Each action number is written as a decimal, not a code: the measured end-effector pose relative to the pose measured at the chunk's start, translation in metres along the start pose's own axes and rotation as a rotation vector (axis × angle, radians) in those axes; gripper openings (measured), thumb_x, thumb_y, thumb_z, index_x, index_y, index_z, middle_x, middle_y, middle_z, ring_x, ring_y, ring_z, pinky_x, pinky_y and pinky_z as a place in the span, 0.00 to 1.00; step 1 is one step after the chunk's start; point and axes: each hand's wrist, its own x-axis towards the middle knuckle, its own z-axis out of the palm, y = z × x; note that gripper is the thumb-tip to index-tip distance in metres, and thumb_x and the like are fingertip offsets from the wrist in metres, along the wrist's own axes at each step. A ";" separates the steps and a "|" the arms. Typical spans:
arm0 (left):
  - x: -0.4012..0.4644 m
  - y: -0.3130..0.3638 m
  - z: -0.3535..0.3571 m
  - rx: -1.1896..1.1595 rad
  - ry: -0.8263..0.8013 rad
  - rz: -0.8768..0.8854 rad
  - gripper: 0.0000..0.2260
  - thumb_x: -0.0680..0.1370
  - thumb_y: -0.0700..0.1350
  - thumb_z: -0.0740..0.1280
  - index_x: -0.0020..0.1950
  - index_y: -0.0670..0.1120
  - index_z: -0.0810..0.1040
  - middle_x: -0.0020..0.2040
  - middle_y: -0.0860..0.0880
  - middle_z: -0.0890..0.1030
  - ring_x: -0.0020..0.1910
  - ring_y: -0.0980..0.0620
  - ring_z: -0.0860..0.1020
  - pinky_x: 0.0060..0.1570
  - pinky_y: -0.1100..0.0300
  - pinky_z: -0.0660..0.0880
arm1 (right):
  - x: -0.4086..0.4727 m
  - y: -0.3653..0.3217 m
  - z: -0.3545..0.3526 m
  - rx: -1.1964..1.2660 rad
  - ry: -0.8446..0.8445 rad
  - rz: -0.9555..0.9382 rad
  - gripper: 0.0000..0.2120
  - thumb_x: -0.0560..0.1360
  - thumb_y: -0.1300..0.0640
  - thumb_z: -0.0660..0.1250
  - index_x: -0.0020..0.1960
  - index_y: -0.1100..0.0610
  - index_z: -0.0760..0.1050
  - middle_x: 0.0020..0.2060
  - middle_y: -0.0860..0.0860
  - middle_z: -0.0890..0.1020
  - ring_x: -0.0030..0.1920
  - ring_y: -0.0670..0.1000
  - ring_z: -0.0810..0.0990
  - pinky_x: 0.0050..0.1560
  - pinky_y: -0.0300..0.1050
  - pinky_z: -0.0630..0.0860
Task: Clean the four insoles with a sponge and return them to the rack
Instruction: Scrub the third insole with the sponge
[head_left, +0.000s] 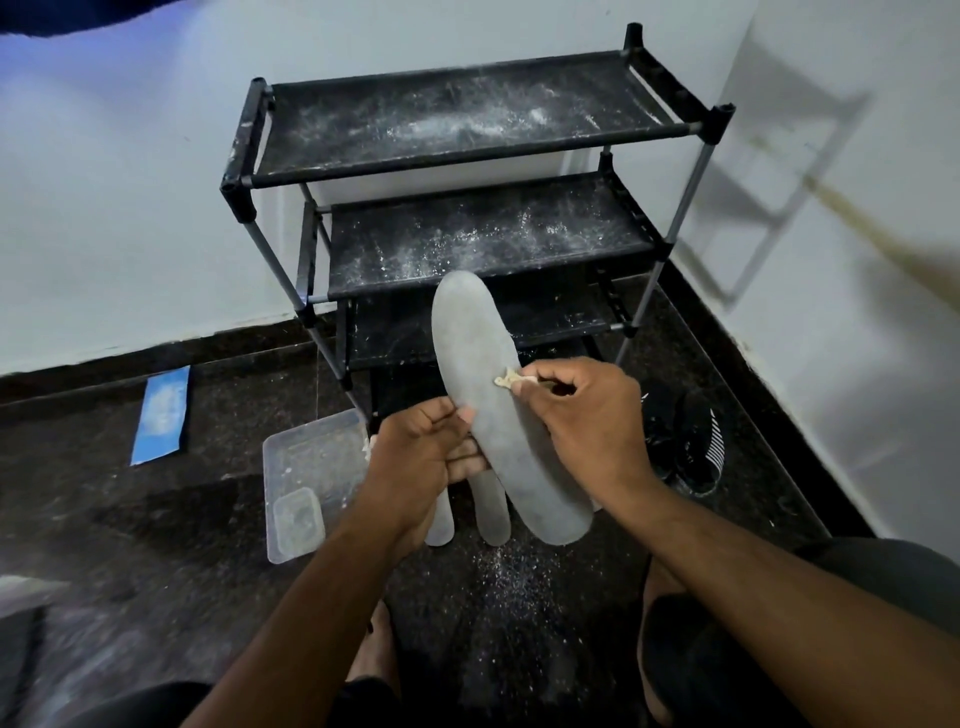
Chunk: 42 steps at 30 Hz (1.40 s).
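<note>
My left hand (415, 447) grips the grey insole (498, 410) at mid-length, thumb over its edge; my right hand (587, 415) pinches a small sponge scrap (511, 379) against its face. Two more insoles (491, 512) lie on the floor below. Beyond, the dusty shoe rack (467, 156) could re-soil cleaned insoles once returned.

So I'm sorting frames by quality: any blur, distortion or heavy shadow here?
Head view: wide-angle bending bows the rack posts; the edges blur, a tan streak smears at right; dim light, rack shadow on the right wall; the insole and both hands stay sharp.
</note>
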 end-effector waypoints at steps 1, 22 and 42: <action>0.000 0.001 -0.001 0.015 0.024 0.019 0.11 0.85 0.39 0.62 0.61 0.35 0.80 0.54 0.38 0.86 0.53 0.41 0.86 0.49 0.52 0.85 | 0.000 0.002 0.000 -0.041 -0.031 -0.031 0.06 0.71 0.56 0.76 0.48 0.47 0.85 0.38 0.42 0.81 0.40 0.45 0.79 0.41 0.40 0.77; 0.004 0.003 -0.011 0.401 0.168 0.169 0.09 0.84 0.40 0.66 0.50 0.47 0.85 0.44 0.48 0.88 0.48 0.43 0.86 0.45 0.44 0.85 | 0.001 0.003 0.009 -0.132 -0.181 -0.131 0.08 0.67 0.57 0.79 0.46 0.53 0.86 0.40 0.43 0.82 0.44 0.43 0.78 0.47 0.40 0.76; 0.006 -0.002 -0.005 0.197 0.194 0.075 0.11 0.85 0.46 0.64 0.60 0.47 0.85 0.53 0.47 0.88 0.55 0.43 0.85 0.59 0.39 0.80 | -0.002 0.006 0.014 -0.140 -0.230 -0.270 0.08 0.69 0.70 0.75 0.46 0.60 0.85 0.44 0.49 0.83 0.44 0.40 0.79 0.49 0.27 0.74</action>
